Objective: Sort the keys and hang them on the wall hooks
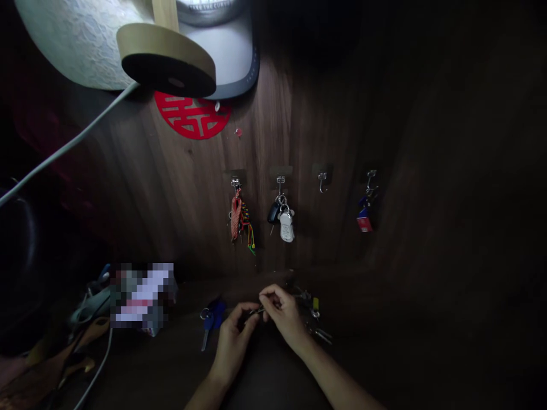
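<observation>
Both forearms enter at the bottom edge and converge at lower centre, above the dark wooden surface (179, 370). The left hand (236, 336) reaches up and to the right; its thumb and index finger are nearly closed on a small metal piece (257, 311), located between the two hands. The right hand (283, 317) angles up and to the left, wrist bent, fingers curled, fingertips pinched at the piece's other end. The piece's exact form is too small to tell. A blue key (208, 322) lies just left of the left hand; a key bunch (317, 314) lies just right of the right hand. Four metal hooks (322, 181) line the panel (299, 239) at mid-frame.
</observation>
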`<move>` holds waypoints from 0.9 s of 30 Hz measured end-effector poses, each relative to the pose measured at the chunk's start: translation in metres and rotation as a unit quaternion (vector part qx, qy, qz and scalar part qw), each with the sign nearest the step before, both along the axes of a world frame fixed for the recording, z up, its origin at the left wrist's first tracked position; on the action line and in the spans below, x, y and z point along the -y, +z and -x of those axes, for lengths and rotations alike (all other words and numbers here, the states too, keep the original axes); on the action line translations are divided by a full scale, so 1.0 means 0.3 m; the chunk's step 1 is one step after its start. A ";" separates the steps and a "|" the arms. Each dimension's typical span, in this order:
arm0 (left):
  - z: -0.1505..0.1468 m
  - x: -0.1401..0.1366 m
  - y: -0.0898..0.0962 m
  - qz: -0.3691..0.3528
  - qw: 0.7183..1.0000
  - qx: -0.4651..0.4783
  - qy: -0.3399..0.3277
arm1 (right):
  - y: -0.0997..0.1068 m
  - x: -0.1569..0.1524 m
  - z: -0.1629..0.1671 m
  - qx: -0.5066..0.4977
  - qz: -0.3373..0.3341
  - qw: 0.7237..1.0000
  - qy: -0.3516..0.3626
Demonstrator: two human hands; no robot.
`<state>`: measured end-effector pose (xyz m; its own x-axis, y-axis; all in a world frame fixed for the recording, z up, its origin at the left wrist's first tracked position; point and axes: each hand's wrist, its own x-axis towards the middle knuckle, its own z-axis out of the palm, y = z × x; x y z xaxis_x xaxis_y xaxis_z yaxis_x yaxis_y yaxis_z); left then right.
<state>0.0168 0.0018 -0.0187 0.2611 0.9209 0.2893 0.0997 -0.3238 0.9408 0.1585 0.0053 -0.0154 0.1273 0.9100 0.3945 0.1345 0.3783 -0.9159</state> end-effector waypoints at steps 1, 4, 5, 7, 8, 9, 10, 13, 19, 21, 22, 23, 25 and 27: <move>-0.001 0.001 0.000 -0.002 1.000 -0.010 0.006 | -0.003 0.001 0.004 -0.005 0.004 1.000 0.008; -0.004 -0.005 -0.004 0.013 1.000 0.000 0.020 | -0.004 0.006 0.005 -0.041 0.010 0.999 0.025; -0.005 -0.009 -0.005 0.022 0.999 0.014 0.023 | -0.002 0.007 0.003 -0.059 0.009 0.998 0.025; -0.006 -0.017 -0.008 0.045 0.997 0.057 0.034 | 0.000 0.010 -0.003 -0.092 0.007 0.996 0.014; -0.006 -0.021 -0.009 0.060 0.994 0.079 0.040 | 0.000 0.011 -0.005 -0.101 0.008 0.995 0.004; -0.005 -0.025 -0.010 0.074 0.991 0.099 0.047 | -0.002 0.012 -0.007 -0.099 0.011 0.995 -0.005; -0.006 -0.027 -0.011 0.084 0.988 0.115 0.053 | -0.005 0.013 -0.007 -0.087 0.014 0.996 -0.011; -0.009 -0.026 -0.009 0.080 0.987 0.129 0.054 | -0.024 0.015 0.004 -0.016 -0.001 1.000 -0.012; -0.020 0.003 0.009 0.067 0.995 0.070 0.014 | -0.056 0.021 0.026 0.013 -0.025 0.999 -0.028; -0.020 0.007 0.008 0.076 0.996 0.056 0.001 | -0.051 0.020 0.019 -0.023 -0.013 0.999 -0.034; -0.019 0.006 0.005 0.082 0.995 0.052 -0.003 | -0.044 0.019 0.013 -0.052 -0.007 0.998 -0.035; -0.018 0.003 0.001 0.087 0.995 0.050 -0.002 | -0.033 0.018 0.005 -0.088 -0.003 0.996 -0.035; -0.016 -0.005 -0.010 0.099 0.994 0.043 0.011 | -0.001 0.016 -0.015 -0.170 -0.004 0.985 -0.031; -0.013 -0.017 -0.024 0.104 0.994 0.028 0.031 | 0.041 0.015 -0.039 -0.241 -0.009 0.970 -0.030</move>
<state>0.0207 0.0067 -0.0258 0.1904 0.9763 0.1027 0.0584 -0.1157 0.9916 0.1704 0.0008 -0.0031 0.3544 0.8886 0.2914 -0.2855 0.3995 -0.8711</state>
